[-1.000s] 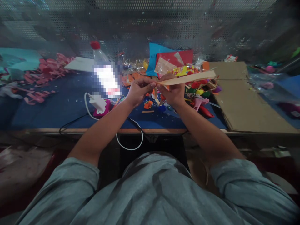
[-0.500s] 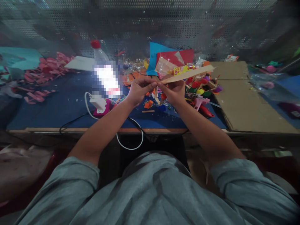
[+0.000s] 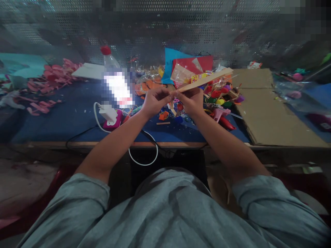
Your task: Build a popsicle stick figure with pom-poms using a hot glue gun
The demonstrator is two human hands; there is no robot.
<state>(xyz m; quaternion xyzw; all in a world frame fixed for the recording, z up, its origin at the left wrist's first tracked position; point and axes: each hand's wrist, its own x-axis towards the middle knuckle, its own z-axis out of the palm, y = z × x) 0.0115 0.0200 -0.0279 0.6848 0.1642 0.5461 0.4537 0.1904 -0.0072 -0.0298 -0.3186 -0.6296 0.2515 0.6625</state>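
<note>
A long pale tan strip [image 3: 207,80], like paper or thin card, slants up to the right above the table. My right hand [image 3: 192,101] pinches its narrow left end between thumb and fingers. Close beside it, my left hand [image 3: 156,101] is closed with thumb and fingertips at that same end, near the right thumb. Whether anything else is caught between the fingertips is too small to tell. Below the hands lie an orange scrap [image 3: 163,115], a small wooden stick [image 3: 163,123] and a blue piece [image 3: 178,120].
A pink glue gun [image 3: 220,113] and colourful pieces lie right of my hands, beside flat cardboard [image 3: 281,117]. On the left stand a red-capped bottle [image 3: 110,59], a plug on a magenta power block [image 3: 115,122] and a white cable [image 3: 143,164]. Pink pieces [image 3: 55,77] are heaped far left.
The strip has tilted and shifted slightly left and down. My left fingers have moved a little at the strip's end; both hands stay close together.
</note>
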